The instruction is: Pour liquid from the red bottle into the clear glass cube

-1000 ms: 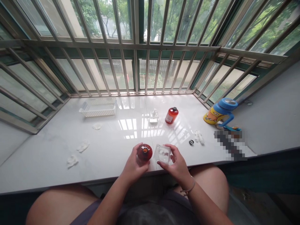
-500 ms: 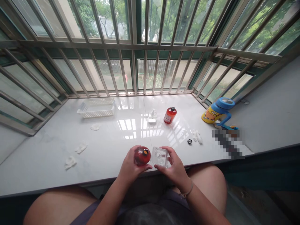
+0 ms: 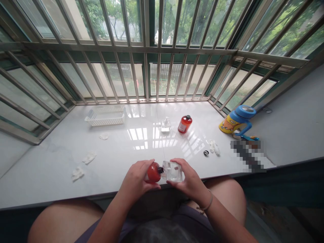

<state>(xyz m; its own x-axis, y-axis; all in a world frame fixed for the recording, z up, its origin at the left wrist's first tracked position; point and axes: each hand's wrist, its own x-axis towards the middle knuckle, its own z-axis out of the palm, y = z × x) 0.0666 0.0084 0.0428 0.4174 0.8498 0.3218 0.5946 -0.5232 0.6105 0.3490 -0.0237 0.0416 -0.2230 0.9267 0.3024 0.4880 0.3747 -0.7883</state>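
Observation:
My left hand (image 3: 136,178) grips a round red bottle (image 3: 153,172) lying on its side, its dark neck pointing right. My right hand (image 3: 190,179) holds a clear square glass container (image 3: 173,171) by its side, just above the sill. The bottle's neck sits against or very close to the container's left face; I cannot tell whether they touch. My fingers hide part of both objects. Further back on the sill stand a red bottle with a black cap (image 3: 185,124) and a small clear glass container (image 3: 165,125).
A white plastic basket (image 3: 105,116) stands at the back left of the white stone sill (image 3: 121,148). Crumpled white pieces (image 3: 89,157) lie about. A blue and yellow cup (image 3: 235,120), a small black ring (image 3: 206,153) and a pixelated patch (image 3: 248,156) are at right. Metal window bars (image 3: 146,50) close the far side.
The red bottle has tipped from nearly upright onto its side, its neck swinging right toward the clear container. The container has turned in my right hand, and the two objects are closer together.

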